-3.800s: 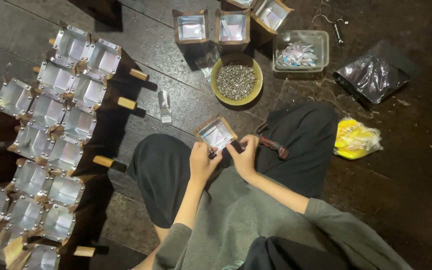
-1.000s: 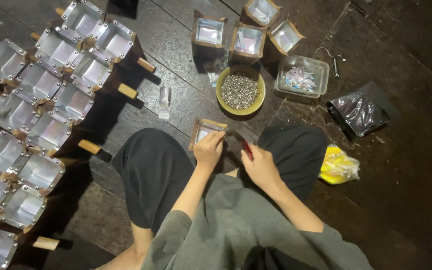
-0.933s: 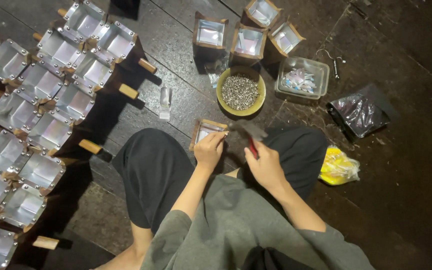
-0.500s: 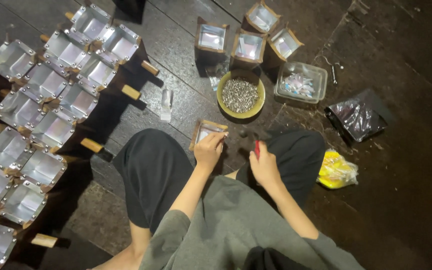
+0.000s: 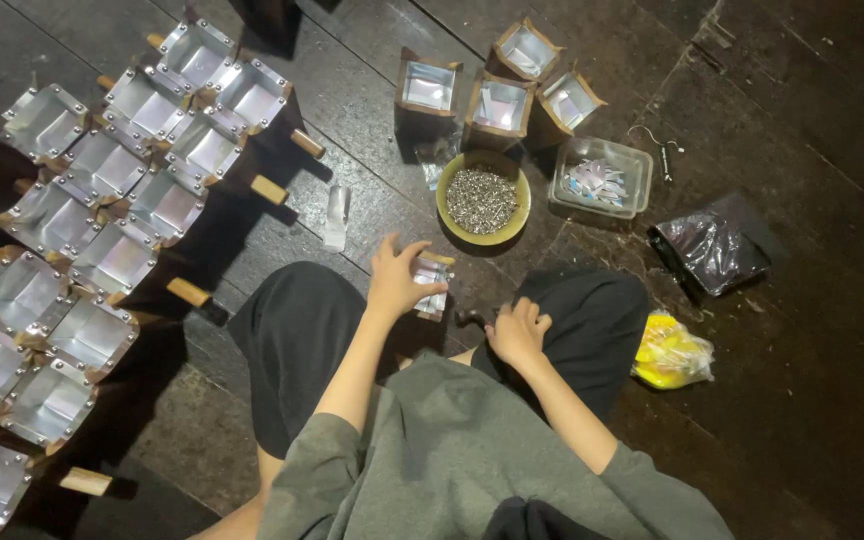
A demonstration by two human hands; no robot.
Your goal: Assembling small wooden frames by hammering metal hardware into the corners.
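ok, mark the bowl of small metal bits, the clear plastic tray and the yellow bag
bowl of small metal bits (image 5: 447,222), head view, on its yellow-green rim at lower left.
clear plastic tray (image 5: 634,157), head view, on its right rim.
yellow bag (image 5: 668,352), head view, on the middle of the crumpled bag.

Bowl (image 5: 482,199) left of tray (image 5: 600,178)

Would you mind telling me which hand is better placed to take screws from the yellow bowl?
Probably the left hand: it is nearer the yellow bowl, though it holds the small box. The right hand rests fisted on the lap.
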